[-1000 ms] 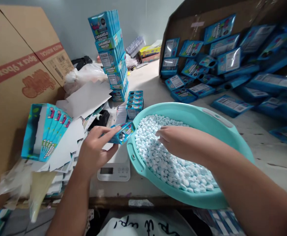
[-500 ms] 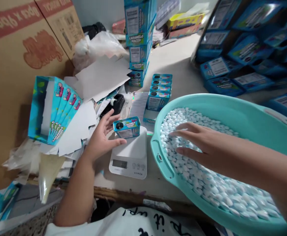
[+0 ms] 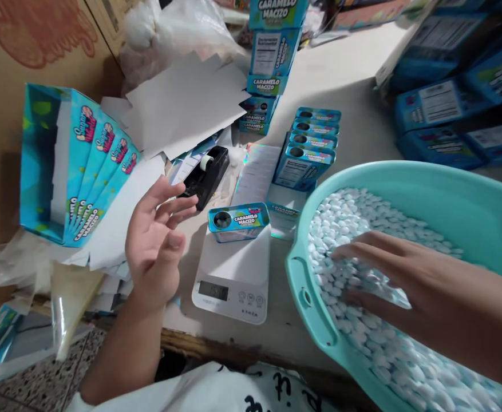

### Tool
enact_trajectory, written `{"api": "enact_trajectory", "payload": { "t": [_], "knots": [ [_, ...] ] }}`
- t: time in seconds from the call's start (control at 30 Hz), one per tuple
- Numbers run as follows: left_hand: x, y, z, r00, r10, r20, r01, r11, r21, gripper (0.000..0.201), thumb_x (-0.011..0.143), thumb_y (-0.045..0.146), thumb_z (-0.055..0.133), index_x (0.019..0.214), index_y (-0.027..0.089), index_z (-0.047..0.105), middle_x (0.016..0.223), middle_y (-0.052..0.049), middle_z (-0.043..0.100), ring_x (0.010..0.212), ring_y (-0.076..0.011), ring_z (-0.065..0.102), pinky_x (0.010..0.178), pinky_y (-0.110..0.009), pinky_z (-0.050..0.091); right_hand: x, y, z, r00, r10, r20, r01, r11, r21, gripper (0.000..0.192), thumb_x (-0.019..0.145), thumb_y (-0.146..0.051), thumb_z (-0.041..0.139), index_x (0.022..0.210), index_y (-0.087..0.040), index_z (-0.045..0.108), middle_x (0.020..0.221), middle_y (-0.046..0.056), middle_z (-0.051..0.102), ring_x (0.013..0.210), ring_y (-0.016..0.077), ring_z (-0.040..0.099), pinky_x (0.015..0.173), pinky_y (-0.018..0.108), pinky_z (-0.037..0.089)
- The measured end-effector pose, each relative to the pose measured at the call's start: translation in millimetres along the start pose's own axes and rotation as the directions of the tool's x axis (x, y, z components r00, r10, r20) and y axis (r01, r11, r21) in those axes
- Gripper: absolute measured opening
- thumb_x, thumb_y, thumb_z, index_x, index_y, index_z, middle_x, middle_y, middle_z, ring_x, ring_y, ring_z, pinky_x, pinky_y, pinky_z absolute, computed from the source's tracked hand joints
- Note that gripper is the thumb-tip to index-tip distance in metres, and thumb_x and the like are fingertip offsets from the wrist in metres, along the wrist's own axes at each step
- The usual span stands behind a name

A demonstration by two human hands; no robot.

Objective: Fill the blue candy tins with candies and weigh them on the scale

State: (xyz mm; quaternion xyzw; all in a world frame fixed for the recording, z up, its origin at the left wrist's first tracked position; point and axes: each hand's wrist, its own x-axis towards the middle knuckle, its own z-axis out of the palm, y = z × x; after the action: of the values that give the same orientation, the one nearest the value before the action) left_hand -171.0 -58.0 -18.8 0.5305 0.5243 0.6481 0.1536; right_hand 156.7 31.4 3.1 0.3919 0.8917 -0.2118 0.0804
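Note:
A small blue candy box (image 3: 238, 222) rests on the white kitchen scale (image 3: 233, 269), whose display is lit but hard to read. My left hand (image 3: 156, 234) is raised to the left of the scale, palm turned inward, fingers apart and touching nothing. Over on the right, my right hand (image 3: 383, 269) reaches into a turquoise tub (image 3: 409, 171) and touches the white candies (image 3: 405, 343) piled in it. Its fingers are spread and partly bent, and their tips lie among the candies.
Several small boxes (image 3: 306, 160) stand in a row behind the scale. Taller box stacks (image 3: 270, 54) rise further back. A black tape dispenser (image 3: 208, 177), white card sheets (image 3: 182, 103) and an open blue display box (image 3: 40, 166) lie left. More boxes (image 3: 439, 109) fill the far right.
My left hand has drawn back leftward from the small box, which now sits on the scale alone. The scale's reading has changed. My right hand remains in the candies. The view has shifted.

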Motion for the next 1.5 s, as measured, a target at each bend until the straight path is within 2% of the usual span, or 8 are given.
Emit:
{"api": "enact_trajectory", "payload": {
  "t": [0.23,0.47,0.67,0.8,0.93,1.03,1.27,1.5],
  "knots": [
    [-0.4,3.7,2.4,0.997,-0.066,-0.038,0.058,0.984,-0.17,0.037,0.092,0.046,0.071,0.124,0.028,0.073,0.114,-0.004,0.074,0.105,-0.0193,0.071,0.091,-0.03,0.061,-3.0,-3.1,7.4,0.997,-0.019,-0.081,0.017,1.0,-0.024,0.044,0.102,-0.057,0.032,0.117,-0.03,0.063,0.117,0.012,0.066,0.097,0.032,0.071,0.08,0.052,0.057],
    [-0.3,4.2,-1.4,0.998,-0.059,0.022,0.061,0.991,-0.118,0.035,0.095,0.045,0.067,0.124,0.026,0.071,0.113,-0.005,0.073,0.108,-0.0202,0.07,0.093,-0.032,0.061,-2.3,-12.3,3.8,0.996,-0.001,-0.087,0.0,1.0,-0.016,0.044,0.104,-0.052,0.028,0.116,-0.029,0.064,0.113,0.012,0.066,0.098,0.0314,0.069,0.083,0.051,0.055],
    [-6.7,-1.9,-1.8,0.943,-0.092,0.32,0.035,0.984,0.177,0.085,0.083,0.032,0.083,0.156,0.034,0.04,0.144,-0.007,0.062,0.131,-0.0252,0.062,0.11,-0.04,0.054,-0.8,-15.3,-7.9,1.0,-0.026,0.006,0.026,0.999,-0.021,0.034,0.1,-0.037,0.04,0.118,-0.026,0.066,0.119,0.014,0.066,0.102,0.0319,0.069,0.086,0.049,0.056],
    [-1.2,2.1,4.9,0.931,-0.12,0.344,-0.025,0.921,0.388,0.072,0.087,0.023,0.075,0.153,0.029,0.046,0.13,-0.007,0.071,0.11,-0.0226,0.072,0.097,-0.037,0.062,-2.0,-27.9,-18.8,0.994,0.056,0.089,-0.055,0.998,-0.015,0.037,0.098,-0.022,0.039,0.124,-0.02,0.065,0.126,0.016,0.063,0.109,0.0313,0.067,0.093,0.05,0.054],
    [32.7,22.2,24.8,0.91,0.028,0.414,-0.237,0.854,0.463,0.053,0.087,0.019,0.072,0.139,0.025,0.063,0.127,-0.008,0.071,0.111,-0.0234,0.07,0.091,-0.034,0.062,-1.4,-31.2,-23.0,0.991,0.073,0.114,-0.073,0.997,-0.005,0.033,0.095,-0.017,0.048,0.123,-0.02,0.066,0.123,0.013,0.064,0.103,0.0276,0.069,0.088,0.043,0.054],
    [68.2,25.3,52.0,0.825,0.088,0.558,-0.367,0.835,0.411,0.045,0.085,0.014,0.072,0.129,0.021,0.069,0.122,-0.008,0.072,0.113,-0.0239,0.068,0.096,-0.037,0.059,-2.4,-32.4,-26.2,0.994,0.07,0.084,-0.071,0.997,0.012,0.033,0.093,-0.014,0.052,0.122,-0.021,0.067,0.12,0.011,0.064,0.098,0.025,0.069,0.083,0.037,0.053],
    [119.2,-26.2,114.0,0.679,0.069,0.731,-0.336,0.914,0.226,0.041,0.08,0.01,0.071,0.121,0.017,0.071,0.12,-0.01,0.069,0.11,-0.0229,0.068,0.086,-0.031,0.058,-8.1,-38.6,-33.1,0.998,0.028,0.064,-0.029,0.999,0.016,0.035,0.091,-0.009,0.051,0.12,-0.019,0.067,0.117,0.012,0.063,0.095,0.025,0.068,0.076,0.035,0.046],
    [117.0,-40.1,123.0,0.679,0.228,0.698,-0.443,0.885,0.142,0.036,0.086,0.027,0.069,0.12,0.018,0.072,0.116,-0.011,0.069,0.112,-0.0256,0.066,0.104,-0.041,0.054,-18.6,-44.8,-42.9,0.995,0.044,0.087,-0.039,0.998,-0.056,0.032,0.087,-0.009,0.053,0.116,-0.015,0.067,0.115,0.012,0.066,0.093,0.025,0.069,0.067,0.033,0.044]
  ]
}}
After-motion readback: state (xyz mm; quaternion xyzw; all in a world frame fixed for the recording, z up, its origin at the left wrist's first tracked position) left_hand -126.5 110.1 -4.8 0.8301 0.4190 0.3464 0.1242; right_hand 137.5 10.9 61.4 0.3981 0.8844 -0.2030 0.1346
